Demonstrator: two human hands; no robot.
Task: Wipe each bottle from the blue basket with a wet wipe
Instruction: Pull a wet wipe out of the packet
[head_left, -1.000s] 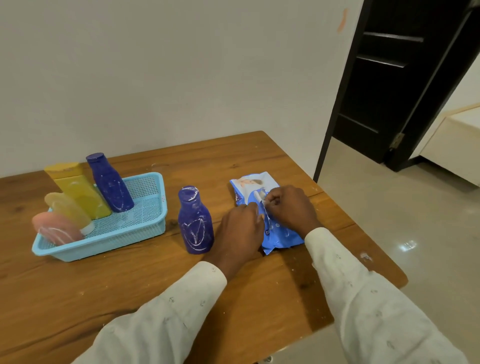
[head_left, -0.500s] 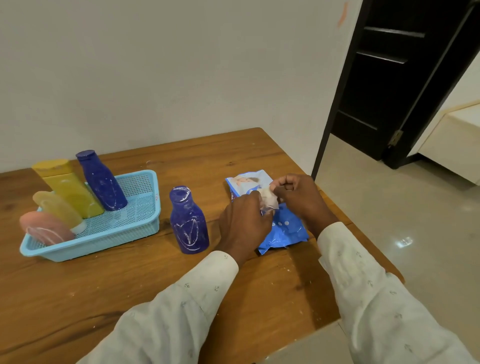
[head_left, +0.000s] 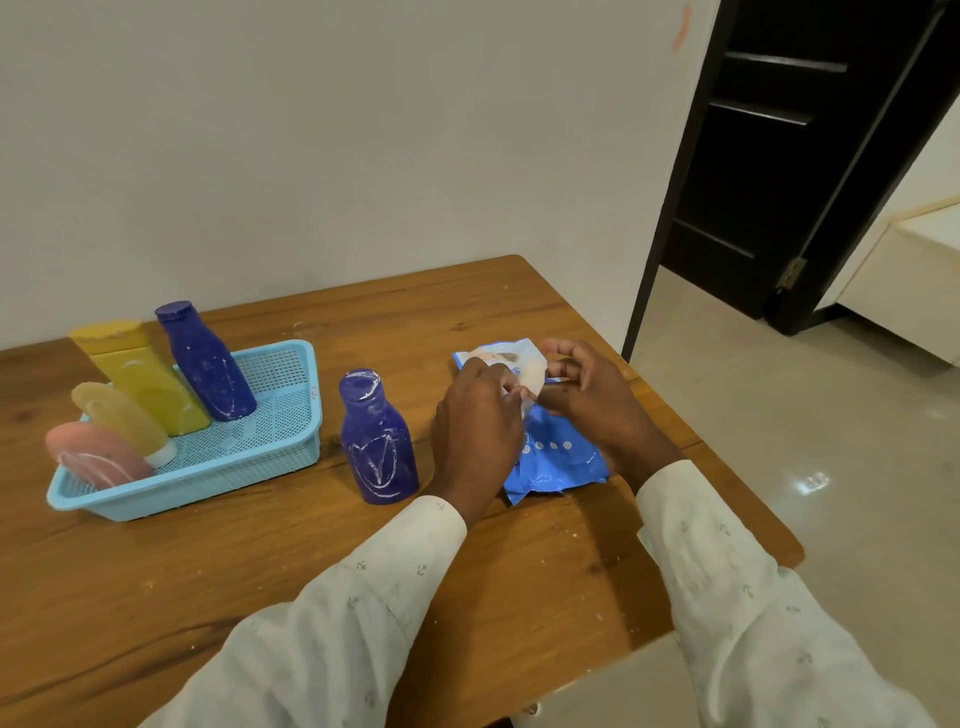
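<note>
A blue wipe packet lies on the wooden table. Above it, my left hand and my right hand both pinch a white wet wipe drawn out of the packet. A dark blue bottle with white scribbles stands on the table just left of my left hand. The light blue basket at the left holds another dark blue bottle, a yellow bottle, a pale yellow bottle and a pink bottle.
The table's right edge drops to a tiled floor. A dark door stands open at the right. A white wall runs behind the table.
My hands have risen from the packet, pulling a white wipe out of it. My head has shifted slightly, so the scene sits a little lower left.
</note>
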